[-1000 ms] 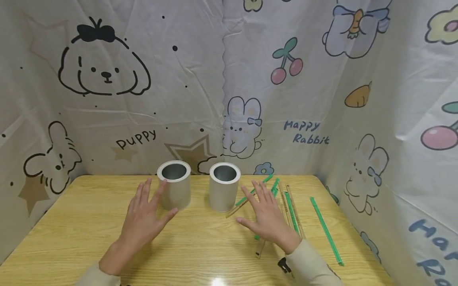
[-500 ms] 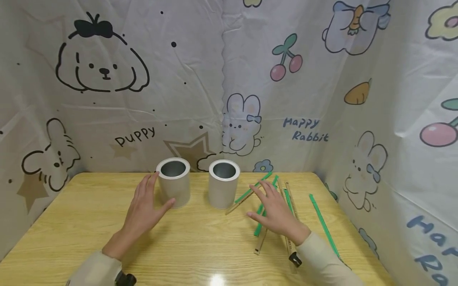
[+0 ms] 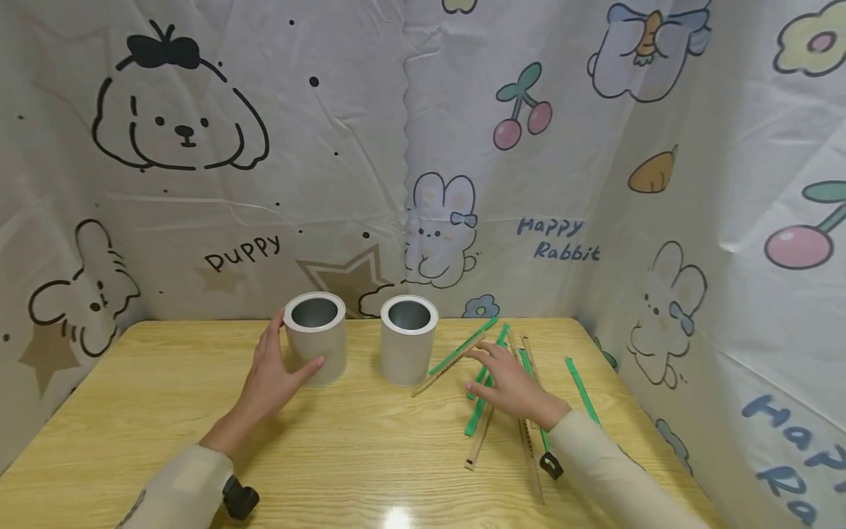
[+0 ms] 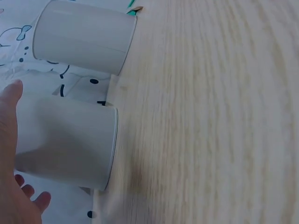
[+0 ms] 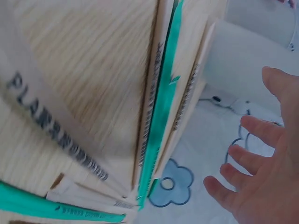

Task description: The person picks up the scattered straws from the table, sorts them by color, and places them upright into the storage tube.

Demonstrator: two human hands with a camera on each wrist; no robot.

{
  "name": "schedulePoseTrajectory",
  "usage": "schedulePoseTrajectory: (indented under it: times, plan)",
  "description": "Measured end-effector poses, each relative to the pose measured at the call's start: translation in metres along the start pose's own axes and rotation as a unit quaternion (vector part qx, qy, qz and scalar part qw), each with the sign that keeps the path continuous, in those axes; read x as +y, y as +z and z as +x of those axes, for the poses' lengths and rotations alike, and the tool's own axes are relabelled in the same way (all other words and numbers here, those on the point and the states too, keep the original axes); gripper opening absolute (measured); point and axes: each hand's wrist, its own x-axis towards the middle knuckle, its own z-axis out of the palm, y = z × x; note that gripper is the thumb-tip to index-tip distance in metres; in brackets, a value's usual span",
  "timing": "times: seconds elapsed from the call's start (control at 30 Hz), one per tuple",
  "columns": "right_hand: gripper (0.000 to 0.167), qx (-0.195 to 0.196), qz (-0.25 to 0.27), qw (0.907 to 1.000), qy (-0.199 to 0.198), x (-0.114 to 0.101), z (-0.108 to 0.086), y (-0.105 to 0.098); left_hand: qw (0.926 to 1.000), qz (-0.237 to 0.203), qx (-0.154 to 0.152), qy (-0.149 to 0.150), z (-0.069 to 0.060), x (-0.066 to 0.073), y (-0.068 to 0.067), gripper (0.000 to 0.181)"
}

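Note:
An off-white cylindrical cup with a dark grey inside (image 3: 330, 345) stands upright at the back of the table. Around its left side lies my left hand (image 3: 261, 382), thumb across the front and fingers along the far left side; firm contact cannot be told. In the left wrist view that cup (image 4: 70, 140) sits between thumb and fingers. A matching cup (image 3: 408, 356) stands to its right. My right hand (image 3: 512, 386), fingers spread and slightly bent, hovers over a loose pile of thin green strips (image 3: 476, 420) and tan printed sticks (image 3: 479, 444). Nothing lies in its palm (image 5: 266, 182).
One green strip (image 3: 581, 386) lies apart at the right, partly behind my sleeve (image 3: 611, 459). Small black devices sit by my left wrist (image 3: 239, 498) and right wrist (image 3: 551, 465). A printed cloth (image 3: 370, 147) hangs behind and beside the wooden table (image 3: 344, 470).
My left hand has come in against the left cup, its thumb now over the front. My right hand has moved slightly right and its fingers are more bent. The cups stay put.

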Motion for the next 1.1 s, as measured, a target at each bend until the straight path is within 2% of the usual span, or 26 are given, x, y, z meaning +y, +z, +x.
schedulePoseTrajectory:
  times: [0.1,0.33,0.5,0.7,0.87,1.1]
  plan:
    - [0.053,-0.01,0.007,0.9999,-0.001,0.009,0.007,0.0,0.9993,-0.03,-0.015,-0.016,0.004,-0.002,0.0,0.121]
    - [0.051,-0.041,0.02,0.9986,0.027,0.024,0.015,0.001,0.9944,-0.091,-0.04,-0.035,0.014,-0.003,0.001,0.131]
    - [0.045,-0.058,0.014,0.9977,0.032,0.031,0.015,0.003,0.992,-0.101,-0.053,-0.055,0.019,-0.003,0.002,0.132]
    - [0.039,-0.073,-0.001,0.9967,0.034,0.043,0.015,0.008,0.99,-0.112,-0.066,-0.054,0.024,-0.005,0.004,0.132]
    - [0.032,-0.061,-0.026,0.9973,0.03,0.053,0.02,0.012,0.9892,-0.119,-0.062,-0.058,0.025,-0.007,0.005,0.132]
    - [0.026,-0.055,-0.032,0.997,0.044,0.059,0.027,0.012,0.9888,-0.123,-0.062,-0.056,0.027,-0.012,0.006,0.131]
